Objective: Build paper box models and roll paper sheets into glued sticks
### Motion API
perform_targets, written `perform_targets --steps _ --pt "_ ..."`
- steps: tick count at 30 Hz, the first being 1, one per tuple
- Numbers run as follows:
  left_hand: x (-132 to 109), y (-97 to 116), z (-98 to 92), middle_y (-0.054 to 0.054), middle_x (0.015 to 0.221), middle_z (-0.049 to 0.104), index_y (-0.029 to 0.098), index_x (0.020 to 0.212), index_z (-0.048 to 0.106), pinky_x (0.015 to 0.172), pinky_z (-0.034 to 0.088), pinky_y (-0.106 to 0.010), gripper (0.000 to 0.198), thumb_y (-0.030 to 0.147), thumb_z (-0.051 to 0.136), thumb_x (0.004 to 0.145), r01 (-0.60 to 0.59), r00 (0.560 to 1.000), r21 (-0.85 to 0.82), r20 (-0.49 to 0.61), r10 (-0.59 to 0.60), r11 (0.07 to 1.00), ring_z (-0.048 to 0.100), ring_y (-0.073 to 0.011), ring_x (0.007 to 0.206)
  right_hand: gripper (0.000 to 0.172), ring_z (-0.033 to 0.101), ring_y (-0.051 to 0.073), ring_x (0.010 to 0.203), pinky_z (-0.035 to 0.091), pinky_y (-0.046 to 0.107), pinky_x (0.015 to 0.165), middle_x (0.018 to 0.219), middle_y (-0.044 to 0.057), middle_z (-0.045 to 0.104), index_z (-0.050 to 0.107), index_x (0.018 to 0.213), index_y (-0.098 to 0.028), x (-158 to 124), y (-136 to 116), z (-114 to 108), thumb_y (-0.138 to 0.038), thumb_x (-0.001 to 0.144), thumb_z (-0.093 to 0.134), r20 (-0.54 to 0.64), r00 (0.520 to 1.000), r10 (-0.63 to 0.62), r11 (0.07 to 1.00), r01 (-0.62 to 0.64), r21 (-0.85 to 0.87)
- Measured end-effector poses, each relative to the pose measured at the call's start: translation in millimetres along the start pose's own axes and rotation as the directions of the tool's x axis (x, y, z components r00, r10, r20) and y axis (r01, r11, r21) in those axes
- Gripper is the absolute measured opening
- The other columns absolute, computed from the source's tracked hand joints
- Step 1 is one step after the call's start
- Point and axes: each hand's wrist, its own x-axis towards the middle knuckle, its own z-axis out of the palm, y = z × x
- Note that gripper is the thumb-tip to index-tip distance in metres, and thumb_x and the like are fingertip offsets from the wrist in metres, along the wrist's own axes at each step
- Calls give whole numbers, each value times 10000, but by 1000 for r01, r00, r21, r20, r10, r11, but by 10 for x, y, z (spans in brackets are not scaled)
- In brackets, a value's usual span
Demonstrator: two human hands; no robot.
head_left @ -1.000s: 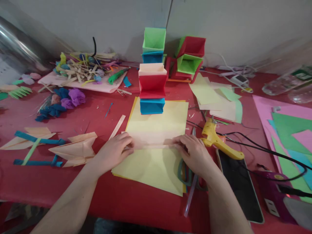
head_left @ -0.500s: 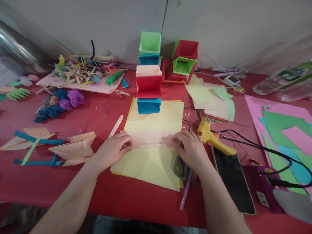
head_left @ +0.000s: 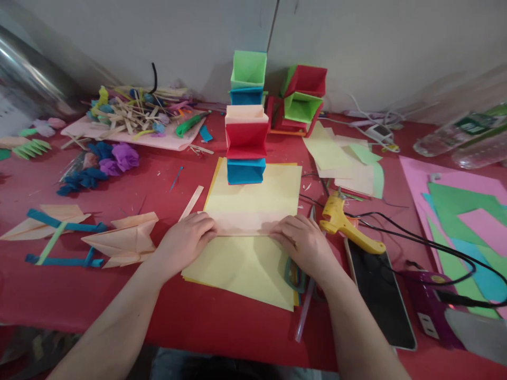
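Note:
A pale pink paper strip (head_left: 243, 224) lies across a stack of yellow paper (head_left: 241, 269). My left hand (head_left: 193, 232) is closed on the strip's left end, fingers curled over its near edge. At the right end, my right hand (head_left: 301, 240) pinches the same strip, thumb and fingers together. Just behind the strip stands a tower of folded paper boxes (head_left: 246, 140) in green, blue, pink and red. Scissors (head_left: 295, 274) with a green handle lie partly under my right hand, beside a clear glue stick (head_left: 304, 316).
Right of my hand sit a yellow glue gun (head_left: 336, 219), a black phone (head_left: 378, 295) and a purple power adapter (head_left: 425, 303) with black cables. Folded paper pieces (head_left: 121, 240) lie at left. Behind are paper flowers (head_left: 122, 158), a craft-stick pile (head_left: 130, 116) and more paper boxes (head_left: 304, 100).
My fingers have shifted along the strip's near edge, which now looks straighter and flatter. The right hand has moved slightly inward. The whole view has shifted a little.

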Motion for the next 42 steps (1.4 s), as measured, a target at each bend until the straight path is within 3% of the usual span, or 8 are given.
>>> perform_targets --steps 8,15,21,25,29,32,38,42 --pt "23 -7 54 -17 796 571 194 783 499 683 403 -296 137 197 404 882 128 992 109 -29 -125 986 528 -180 793 174 509 211 814 341 313 716 813 41 629 630 821 -194 38 -80 70 -246 867 470 1 984 176 967 -173 -186" --pt "37 -28 78 -6 789 549 197 793 489 666 401 -285 90 167 440 862 122 990 146 -82 -111 982 515 -167 757 152 503 212 800 311 316 682 778 38 620 590 734 -186 65 -101 121 -295 827 540 -71 960 271 931 -280 -235" --pt "33 51 141 -46 824 543 193 766 544 706 397 -340 177 78 426 832 -15 990 316 -129 59 949 471 -211 802 146 473 226 813 320 329 687 804 48 600 592 751 -198 63 -106 113 -287 843 523 -126 976 175 953 -200 -229" --pt "28 78 172 -40 842 537 187 766 535 692 409 -322 246 1 376 799 -71 994 186 -68 85 980 488 -193 804 200 479 205 789 358 326 716 811 48 607 618 795 -197 46 -66 85 -217 885 442 -67 995 70 990 -77 -115" --pt "41 17 151 -18 864 522 192 813 493 705 413 -315 47 154 470 829 -38 998 72 -42 41 997 498 -182 818 177 507 185 790 399 317 746 845 51 609 635 898 -186 33 7 52 -226 881 463 11 1000 4 999 -4 36" --pt "64 -25 136 -11 867 524 196 821 486 694 410 -304 61 246 518 832 -29 999 35 -43 31 999 503 -175 811 165 517 184 786 409 320 743 840 49 610 644 916 -186 38 38 52 -244 867 497 6 1000 13 997 -13 71" --pt "92 -36 131 -3 782 542 190 764 535 667 392 -275 142 205 452 878 -64 990 13 -124 65 998 507 -153 762 198 508 196 780 397 330 721 809 45 618 657 894 -213 59 24 75 -251 881 463 -44 997 59 998 -59 10" --pt "99 -23 122 -16 779 563 187 770 548 670 400 -291 173 204 422 887 -53 993 23 -100 55 998 522 -168 777 197 503 207 771 377 322 691 810 57 624 648 828 -186 63 -30 75 -220 871 459 -40 991 127 988 -130 -78"
